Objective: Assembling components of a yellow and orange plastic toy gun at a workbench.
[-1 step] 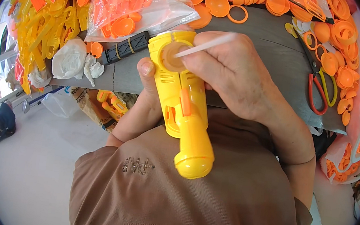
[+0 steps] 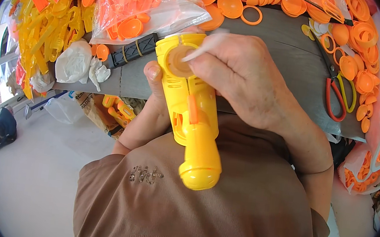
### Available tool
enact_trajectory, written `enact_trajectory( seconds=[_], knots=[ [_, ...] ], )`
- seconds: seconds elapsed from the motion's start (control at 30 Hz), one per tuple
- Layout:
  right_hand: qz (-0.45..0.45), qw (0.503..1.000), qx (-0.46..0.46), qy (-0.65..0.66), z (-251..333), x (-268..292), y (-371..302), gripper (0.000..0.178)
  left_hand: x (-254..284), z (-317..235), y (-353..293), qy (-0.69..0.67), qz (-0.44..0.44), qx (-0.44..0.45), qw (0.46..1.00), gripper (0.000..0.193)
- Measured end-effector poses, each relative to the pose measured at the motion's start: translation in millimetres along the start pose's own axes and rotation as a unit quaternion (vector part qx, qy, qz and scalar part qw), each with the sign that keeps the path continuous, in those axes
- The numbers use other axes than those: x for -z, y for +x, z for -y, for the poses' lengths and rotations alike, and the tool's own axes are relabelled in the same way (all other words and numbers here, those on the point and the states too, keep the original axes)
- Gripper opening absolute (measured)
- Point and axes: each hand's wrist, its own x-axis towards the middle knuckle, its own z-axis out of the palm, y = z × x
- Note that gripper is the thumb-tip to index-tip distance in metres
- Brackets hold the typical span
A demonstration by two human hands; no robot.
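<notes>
In front of my chest is a yellow plastic toy body [image 2: 179, 91], shaped like a toy gun, with its rounded handle toward me. My left hand [image 2: 155, 79] grips it from the left side; the thumb shows and the other fingers are hidden behind the toy. A round translucent beige disc [image 2: 176, 61] sits in the toy's upper part. Over that disc my right hand [image 2: 250, 81] pinches a thin white strip [image 2: 201, 49], blurred by motion, with its tip at the disc. An orange lever-like piece [image 2: 193, 109] shows on the toy near the handle.
A clear bag of orange parts [image 2: 132, 4] lies on the grey table [image 2: 294, 65]. Yellow parts [image 2: 45, 32] are heaped at left. Scissors [image 2: 336, 93] with red and yellow handles lie at right, beside orange caps [image 2: 365, 82]. A black bar [image 2: 134, 50] and crumpled white plastic [image 2: 73, 62] lie at left.
The white strip's upper end has swung to the left with a slight turn of my right hand. The toy's handle end has shifted a little to the left.
</notes>
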Motion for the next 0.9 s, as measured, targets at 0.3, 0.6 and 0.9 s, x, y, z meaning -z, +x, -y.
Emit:
enact_trajectory(
  seconds=[0.3,0.6,0.9],
  knots=[
    [-0.006,0.994,0.02,-0.109,17,-9,10,0.032,9,1,6,-0.008,-0.14,-0.014,0.99,0.087],
    [0.004,0.995,0.012,-0.102,5,-5,10,0.024,-8,-7,-2,0.026,-0.064,0.001,0.998,0.088],
    [0.004,0.992,0.05,-0.113,0,7,-6,0.019,-35,-7,-3,0.055,-0.035,-0.061,0.996,0.081]
  ],
)
